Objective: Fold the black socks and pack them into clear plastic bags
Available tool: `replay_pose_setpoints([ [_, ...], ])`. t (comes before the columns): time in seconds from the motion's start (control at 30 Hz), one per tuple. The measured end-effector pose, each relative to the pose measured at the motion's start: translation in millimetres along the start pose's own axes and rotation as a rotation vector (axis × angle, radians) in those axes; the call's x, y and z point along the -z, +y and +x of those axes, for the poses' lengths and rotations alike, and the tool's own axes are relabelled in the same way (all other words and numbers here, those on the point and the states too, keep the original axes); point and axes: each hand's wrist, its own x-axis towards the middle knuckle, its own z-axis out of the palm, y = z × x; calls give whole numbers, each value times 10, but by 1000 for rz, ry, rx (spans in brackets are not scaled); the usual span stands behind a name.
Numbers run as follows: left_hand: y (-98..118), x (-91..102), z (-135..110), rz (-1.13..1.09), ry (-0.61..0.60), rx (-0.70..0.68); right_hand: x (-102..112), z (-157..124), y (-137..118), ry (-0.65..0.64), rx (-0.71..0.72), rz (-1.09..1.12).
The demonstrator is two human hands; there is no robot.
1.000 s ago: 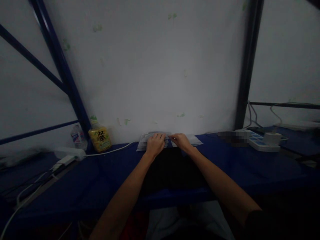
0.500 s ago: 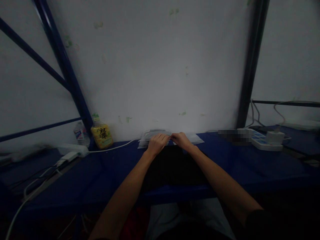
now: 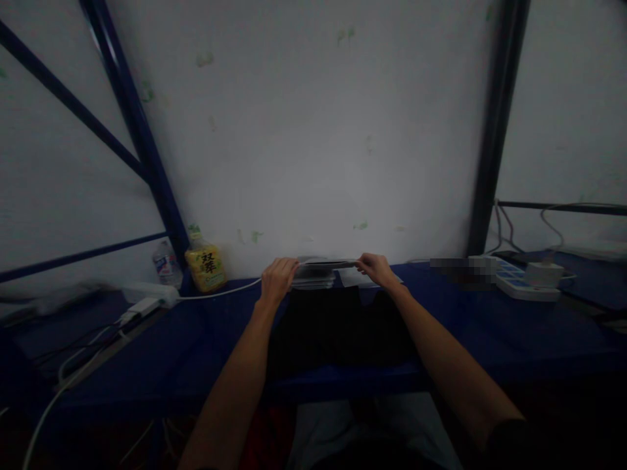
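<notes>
My left hand (image 3: 278,279) and my right hand (image 3: 376,269) are apart, each closed on one end of a thin whitish sheet (image 3: 327,264). The sheet stretches between them, nearly edge-on to the camera; whether it is paper or plastic I cannot tell. Just below it lies a stack of pale flat sheets (image 3: 313,282), partly hidden. Another white sheet (image 3: 356,279) lies to its right, by my right hand. In front of the stack, between my forearms, a black cloth-like item (image 3: 337,329) is spread on the blue table (image 3: 206,346).
At the left back stand a bottle with a yellow label (image 3: 206,264) and a clear plastic bottle (image 3: 166,264). A white power strip (image 3: 147,295) with cables lies at left, another power strip (image 3: 519,281) with a plug at right. Blue frame posts (image 3: 142,140) rise beside the wall.
My hands were close together over the stack. They have moved apart, left and right, and the thin sheet is now stretched between them above the stack.
</notes>
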Motion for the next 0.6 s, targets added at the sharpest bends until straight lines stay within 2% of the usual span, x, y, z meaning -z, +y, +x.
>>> replay_pose_setpoints([
  [0.13,-2,-28,-15,-24,4,32,-10,-9,-2,-5,-48,17],
  [0.27,77,-63,7,-61,24,30,-3,-36,-238,30,-55,-10],
  [0.43,154,-71,36,-101,19,55,-43,-117,-661,25,35,-275],
  [0.6,181,-55,65,-105,-3,46,-133,-170,-816,-4,-65,-509],
])
